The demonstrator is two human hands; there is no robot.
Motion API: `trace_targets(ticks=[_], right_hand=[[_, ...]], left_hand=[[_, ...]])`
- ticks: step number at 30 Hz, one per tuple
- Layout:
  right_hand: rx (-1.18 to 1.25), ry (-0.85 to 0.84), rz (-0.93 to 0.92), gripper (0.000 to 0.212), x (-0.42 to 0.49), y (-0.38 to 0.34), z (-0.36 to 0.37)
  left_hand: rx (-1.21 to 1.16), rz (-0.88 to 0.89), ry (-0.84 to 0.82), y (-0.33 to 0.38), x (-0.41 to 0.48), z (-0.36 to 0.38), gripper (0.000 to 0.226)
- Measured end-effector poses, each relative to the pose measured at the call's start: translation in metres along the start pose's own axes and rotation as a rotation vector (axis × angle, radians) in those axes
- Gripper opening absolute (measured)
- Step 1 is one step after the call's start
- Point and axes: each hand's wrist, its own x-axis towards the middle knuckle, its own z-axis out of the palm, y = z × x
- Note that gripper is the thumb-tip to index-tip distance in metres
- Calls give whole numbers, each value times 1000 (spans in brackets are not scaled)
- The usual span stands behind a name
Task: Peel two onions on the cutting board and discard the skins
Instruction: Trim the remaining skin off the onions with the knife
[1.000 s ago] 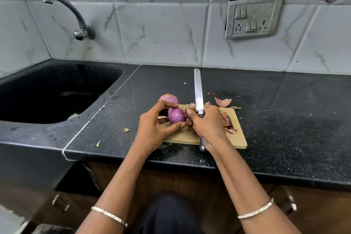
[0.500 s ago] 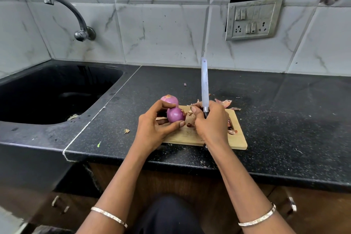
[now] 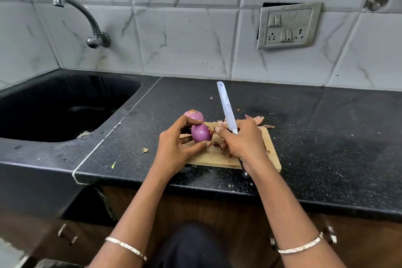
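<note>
My left hand (image 3: 176, 150) holds a purple peeled onion (image 3: 201, 133) between thumb and fingers, just above the wooden cutting board (image 3: 219, 155). A second onion (image 3: 194, 116) lies behind it at the board's far left corner. My right hand (image 3: 243, 141) grips a knife (image 3: 227, 109) by its handle, blade pointing up and away; its fingertips sit close to the held onion. Onion skins (image 3: 255, 120) lie on the board's far edge and beside it; more scraps sit under my right hand.
The board lies on a black granite counter (image 3: 326, 137) near its front edge. A black sink (image 3: 54, 106) with a wall tap (image 3: 87, 19) is at the left. A switch plate (image 3: 288, 26) hangs on the tiled wall.
The knife blade rose upright half a second ago and now tilts back to the left. My right hand has shifted slightly at the onion's right side. The left hand keeps the onion in place.
</note>
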Motion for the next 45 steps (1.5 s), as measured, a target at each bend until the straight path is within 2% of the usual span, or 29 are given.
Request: trace_targets(ticks=[7,12,19,23,29,34,37,41,45], right_hand=[[-32,-40,19,18,-2,-4,8],[33,-45,53,26,-5,-2,8],[-111,-73,34,25,-4,-2,16],[-150,-38,39,25,-9,-6,19],[-324,76,-81,19,-25,-20,21],[-295,214,-196,3,-26,-26,16],[-358,172,-178,5,-19,-23,4],[-394,134,-147,20,-8,-12,-10],[-372,131,-124,18,-3,-5,-20]], left_hand=[[29,29,-4,0,1,0,50],[40,41,2,0,0,0,50],[7,39,13,2,0,1,50],[-33,18,21,1,-1,2,48],[-31,-2,33,-2,1,2,43],[37,2,12,-5,2,0,43],[13,-9,29,-3,1,0,46],[18,-4,39,-2,0,-1,47],[21,6,42,-3,1,-1,51]])
